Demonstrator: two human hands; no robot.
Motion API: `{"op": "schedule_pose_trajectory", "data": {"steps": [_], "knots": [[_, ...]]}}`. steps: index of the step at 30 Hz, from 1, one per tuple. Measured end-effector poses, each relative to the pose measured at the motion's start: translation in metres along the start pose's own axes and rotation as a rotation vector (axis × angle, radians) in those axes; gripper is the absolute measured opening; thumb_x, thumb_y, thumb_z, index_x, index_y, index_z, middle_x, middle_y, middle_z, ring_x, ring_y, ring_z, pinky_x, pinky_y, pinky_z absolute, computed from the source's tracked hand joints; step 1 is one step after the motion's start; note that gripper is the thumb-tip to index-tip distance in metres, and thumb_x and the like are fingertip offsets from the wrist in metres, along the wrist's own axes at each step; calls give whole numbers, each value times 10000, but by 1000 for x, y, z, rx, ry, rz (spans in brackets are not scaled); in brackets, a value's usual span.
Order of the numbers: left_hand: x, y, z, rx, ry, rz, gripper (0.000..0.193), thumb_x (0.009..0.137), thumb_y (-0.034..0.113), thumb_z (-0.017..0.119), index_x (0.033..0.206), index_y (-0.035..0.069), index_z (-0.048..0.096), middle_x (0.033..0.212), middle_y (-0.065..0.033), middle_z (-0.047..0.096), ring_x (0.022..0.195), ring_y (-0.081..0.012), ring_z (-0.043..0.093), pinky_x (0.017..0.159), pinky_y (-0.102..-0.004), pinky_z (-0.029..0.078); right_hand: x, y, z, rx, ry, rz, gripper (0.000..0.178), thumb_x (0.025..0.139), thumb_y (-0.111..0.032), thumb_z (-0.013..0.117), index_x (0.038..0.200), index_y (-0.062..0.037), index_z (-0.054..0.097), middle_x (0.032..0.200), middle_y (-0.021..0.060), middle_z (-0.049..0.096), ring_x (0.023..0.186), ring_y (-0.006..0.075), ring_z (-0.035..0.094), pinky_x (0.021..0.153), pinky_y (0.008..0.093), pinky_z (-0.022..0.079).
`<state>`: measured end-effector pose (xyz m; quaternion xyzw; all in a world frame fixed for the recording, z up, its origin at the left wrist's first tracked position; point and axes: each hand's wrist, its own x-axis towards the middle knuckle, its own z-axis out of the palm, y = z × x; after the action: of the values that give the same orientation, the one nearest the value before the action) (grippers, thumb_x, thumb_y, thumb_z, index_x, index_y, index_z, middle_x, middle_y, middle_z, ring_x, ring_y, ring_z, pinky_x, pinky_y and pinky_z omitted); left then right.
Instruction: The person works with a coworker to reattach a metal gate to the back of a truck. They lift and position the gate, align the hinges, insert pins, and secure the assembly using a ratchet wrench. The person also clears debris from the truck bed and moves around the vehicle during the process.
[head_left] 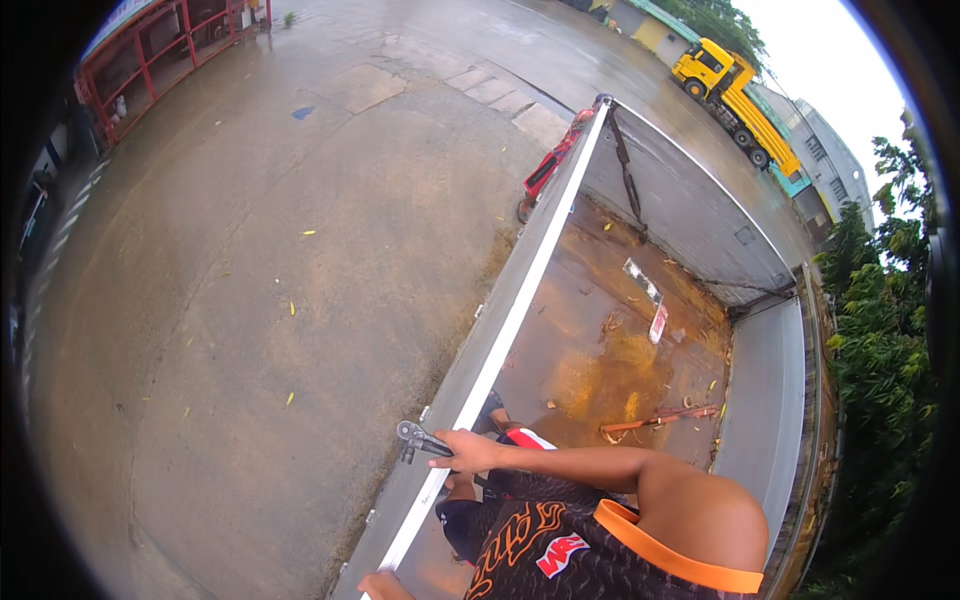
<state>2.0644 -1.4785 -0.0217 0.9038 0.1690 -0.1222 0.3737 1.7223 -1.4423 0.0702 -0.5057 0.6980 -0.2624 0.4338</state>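
Note:
My right hand is closed round the handle of a ratchet wrench, with its round head sticking out past the outer side of a truck bed wall. That hand lies across the white top rail of the wall. Dark metal parts show just below the ratchet head, too small to tell apart. At the lower edge, my left hand is hooked over the same rail, its fingers partly cut off by the frame. I am inside the bed, leaning toward the rail.
The wet, rusty bed floor holds a reddish bar, a white and red strip and leaves. Outside the far corner is a person in red. A yellow dump truck stands far right; trees border the right side.

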Motion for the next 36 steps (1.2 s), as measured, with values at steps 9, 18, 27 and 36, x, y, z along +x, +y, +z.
{"op": "schedule_pose_trajectory", "data": {"steps": [9, 18, 27, 36], "knots": [[-111, -24, 6, 66, -274, 818, 610, 990, 519, 484, 1287, -14, 509, 1041, -141, 623, 921, -286, 646, 747, -488, 548, -83, 85, -170, 196, 147, 31, 478, 983, -423, 655, 1002, 35, 519, 770, 260, 641, 786, 435, 677, 708, 511, 491], [-532, -198, -98, 555, -2347, 510, 577, 1006, 466, 628, 1325, -10, 555, 862, 47, 366, 745, -83, 395, 626, -228, 366, -152, 200, -397, 312, 409, 136, 490, 1016, -441, 615, 1059, 22, 460, 708, 235, 589, 667, 401, 631, 632, 504, 472], [-859, -313, -141, 1097, -2650, 935, 412, 854, 157, 766, 1168, -82, 645, 1059, -125, 716, 958, -167, 675, 889, -318, 526, -140, 292, -606, 518, 964, 36, 440, 1029, -410, 623, 1110, -12, 454, 743, 104, 532, 666, 224, 533, 626, 409, 468], [-1085, -425, -88, 1049, -2595, 1322, 253, 795, 175, 793, 900, -33, 696, 772, -44, 684, 715, -113, 604, 651, -329, 470, -99, 419, -797, 1154, 1002, 76, 245, 1052, -174, 604, 1187, -46, 444, 924, 54, 619, 916, 171, 678, 728, 327, 562]]}}
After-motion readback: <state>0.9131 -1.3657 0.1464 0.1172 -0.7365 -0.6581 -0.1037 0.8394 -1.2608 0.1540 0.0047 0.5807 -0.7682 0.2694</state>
